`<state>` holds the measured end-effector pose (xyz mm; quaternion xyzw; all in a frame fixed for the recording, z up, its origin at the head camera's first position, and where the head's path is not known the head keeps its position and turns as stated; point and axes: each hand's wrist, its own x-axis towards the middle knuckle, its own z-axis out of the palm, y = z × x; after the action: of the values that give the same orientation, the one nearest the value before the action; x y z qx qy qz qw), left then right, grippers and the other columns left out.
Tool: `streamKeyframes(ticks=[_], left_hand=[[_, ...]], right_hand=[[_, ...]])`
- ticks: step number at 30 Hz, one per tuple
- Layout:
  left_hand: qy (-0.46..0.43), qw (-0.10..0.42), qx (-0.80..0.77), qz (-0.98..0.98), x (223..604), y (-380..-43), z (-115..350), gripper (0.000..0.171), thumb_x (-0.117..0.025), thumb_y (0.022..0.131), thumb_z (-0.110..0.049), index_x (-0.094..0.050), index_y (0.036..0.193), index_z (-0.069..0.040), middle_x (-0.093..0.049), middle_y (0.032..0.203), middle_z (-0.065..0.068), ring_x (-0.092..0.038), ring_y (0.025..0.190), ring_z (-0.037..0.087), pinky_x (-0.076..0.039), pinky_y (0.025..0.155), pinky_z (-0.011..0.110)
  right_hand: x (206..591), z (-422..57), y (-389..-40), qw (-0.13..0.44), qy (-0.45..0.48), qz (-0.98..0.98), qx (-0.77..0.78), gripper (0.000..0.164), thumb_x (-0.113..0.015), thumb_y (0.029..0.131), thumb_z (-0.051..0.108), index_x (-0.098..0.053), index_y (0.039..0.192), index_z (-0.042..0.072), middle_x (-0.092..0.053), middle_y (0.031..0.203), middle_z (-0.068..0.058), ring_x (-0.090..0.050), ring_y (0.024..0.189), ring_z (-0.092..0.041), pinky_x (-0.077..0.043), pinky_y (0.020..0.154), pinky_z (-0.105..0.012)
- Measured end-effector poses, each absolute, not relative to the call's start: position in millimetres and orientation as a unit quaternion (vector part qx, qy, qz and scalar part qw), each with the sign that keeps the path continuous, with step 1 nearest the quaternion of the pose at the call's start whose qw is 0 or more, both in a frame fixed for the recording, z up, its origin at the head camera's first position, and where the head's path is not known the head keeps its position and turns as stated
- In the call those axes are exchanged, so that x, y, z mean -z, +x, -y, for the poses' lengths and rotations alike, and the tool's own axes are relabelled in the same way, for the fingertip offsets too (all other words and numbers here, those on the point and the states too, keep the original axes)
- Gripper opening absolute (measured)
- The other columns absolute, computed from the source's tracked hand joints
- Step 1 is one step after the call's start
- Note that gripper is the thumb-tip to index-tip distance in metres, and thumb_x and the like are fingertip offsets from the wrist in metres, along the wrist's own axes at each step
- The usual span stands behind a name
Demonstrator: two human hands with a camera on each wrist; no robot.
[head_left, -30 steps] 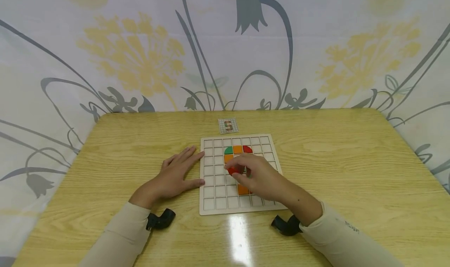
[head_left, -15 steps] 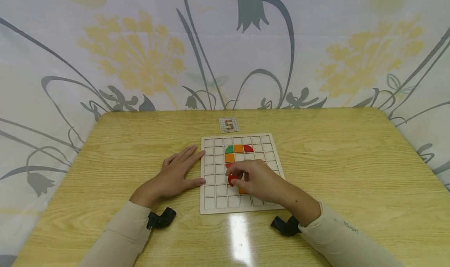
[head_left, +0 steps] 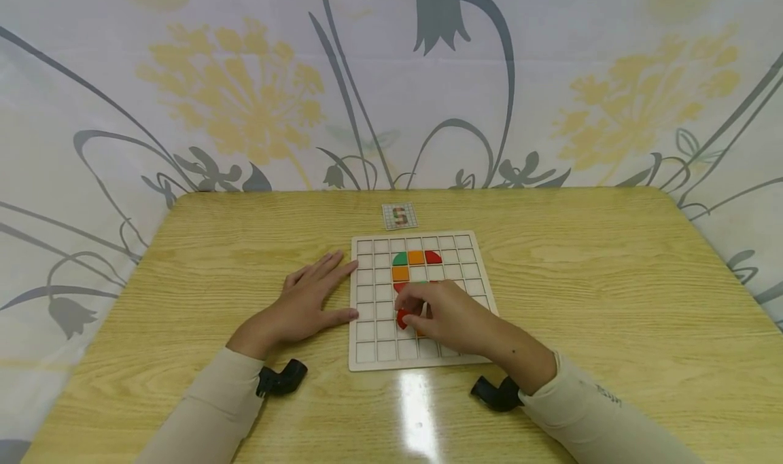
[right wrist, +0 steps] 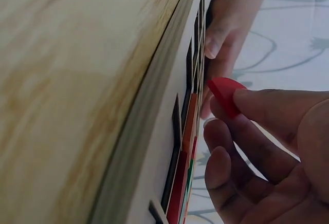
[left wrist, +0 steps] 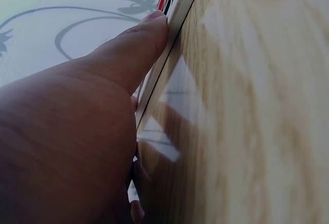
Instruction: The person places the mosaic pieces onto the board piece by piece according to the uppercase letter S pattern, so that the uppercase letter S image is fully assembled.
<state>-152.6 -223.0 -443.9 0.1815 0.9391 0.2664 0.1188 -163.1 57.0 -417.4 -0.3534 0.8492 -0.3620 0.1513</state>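
Between thumb and fingers, my right hand (head_left: pixel 449 318) pinches a red quarter-round tile (right wrist: pixel 226 95) just above the lower middle of a white grid board (head_left: pixel 370 350). Resting at the board's left edge, my left hand (head_left: pixel 300 308) has its fingers spread, with thumb and a fingertip touching the rim. In the grid sit a green quarter-round tile (head_left: pixel 400 259), an orange square tile (head_left: pixel 416 257) and a red quarter-round tile (head_left: pixel 433 257) in one row. An orange square tile (head_left: pixel 400 274) lies below the green one. My right hand partly hides more red, green and orange tiles.
Behind the board lies a small card (head_left: pixel 399 216) printed with a coloured S on a grid. The wooden table (head_left: pixel 587 267) reaches back to a flower-patterned cloth (head_left: pixel 367 77). A black wrist device (head_left: pixel 281 379) sits at each cuff.
My right hand has moved a little toward the near side of the board with the red tile, uncovering part of the middle row. My left hand stays in place.
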Motion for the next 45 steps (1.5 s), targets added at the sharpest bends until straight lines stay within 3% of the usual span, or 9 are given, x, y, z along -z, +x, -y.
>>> streamKeyframes(ticks=[18, 26, 34, 41, 45], left_hand=[[0.189, 0.106, -0.261, -0.941, 444.8, -153.4, 222.8, 0.083, -0.065, 0.093, -0.054, -0.025, 0.160, -0.027, -0.012, 0.170, 0.007, -0.008, 0.157, 0.029, -0.010, 0.116, 0.060], [0.190, 0.108, -0.261, -0.940, 445.0, -153.9, 222.7, 0.083, -0.065, 0.093, -0.054, -0.025, 0.161, -0.028, -0.011, 0.170, 0.007, -0.007, 0.157, 0.029, -0.009, 0.116, 0.060], [0.188, 0.109, -0.259, -0.941, 445.4, -154.2, 223.3, 0.083, -0.065, 0.093, -0.054, -0.024, 0.161, -0.028, -0.011, 0.170, 0.006, -0.007, 0.157, 0.029, -0.009, 0.117, 0.059], [0.187, 0.112, -0.261, -0.940, 445.5, -154.5, 223.2, 0.083, -0.065, 0.093, -0.054, -0.025, 0.160, -0.028, -0.010, 0.170, 0.006, -0.007, 0.157, 0.029, -0.008, 0.117, 0.060], [0.185, 0.116, -0.262, -0.940, 444.9, -154.2, 223.8, 0.083, -0.064, 0.093, -0.054, -0.024, 0.161, -0.029, -0.009, 0.170, 0.004, -0.006, 0.158, 0.027, -0.008, 0.117, 0.059]], right_hand=[[420.5, -56.2, -164.1, 0.166, -0.367, -0.848, 0.345, 0.008, -0.070, 0.093, 0.008, -0.071, 0.097, 0.015, -0.069, 0.084, 0.009, -0.060, 0.074, -0.001, -0.052, 0.068, -0.020], [421.7, -57.0, -164.0, 0.155, -0.383, -0.851, 0.323, 0.011, -0.071, 0.093, 0.010, -0.075, 0.102, 0.016, -0.071, 0.090, 0.010, -0.057, 0.073, -0.001, -0.051, 0.067, -0.021], [422.8, -56.3, -163.1, 0.137, -0.403, -0.856, 0.294, 0.014, -0.072, 0.093, 0.012, -0.077, 0.105, 0.016, -0.074, 0.103, 0.007, -0.064, 0.093, -0.003, -0.053, 0.083, -0.024], [420.9, -54.6, -161.6, 0.149, -0.379, -0.867, 0.287, 0.009, -0.074, 0.092, 0.014, -0.071, 0.098, 0.020, -0.064, 0.083, 0.013, -0.056, 0.073, -0.002, -0.050, 0.067, -0.021], [420.2, -54.3, -161.6, 0.148, -0.375, -0.869, 0.286, 0.009, -0.074, 0.091, 0.014, -0.069, 0.092, 0.021, -0.062, 0.079, 0.015, -0.053, 0.069, -0.002, -0.048, 0.064, -0.021]])
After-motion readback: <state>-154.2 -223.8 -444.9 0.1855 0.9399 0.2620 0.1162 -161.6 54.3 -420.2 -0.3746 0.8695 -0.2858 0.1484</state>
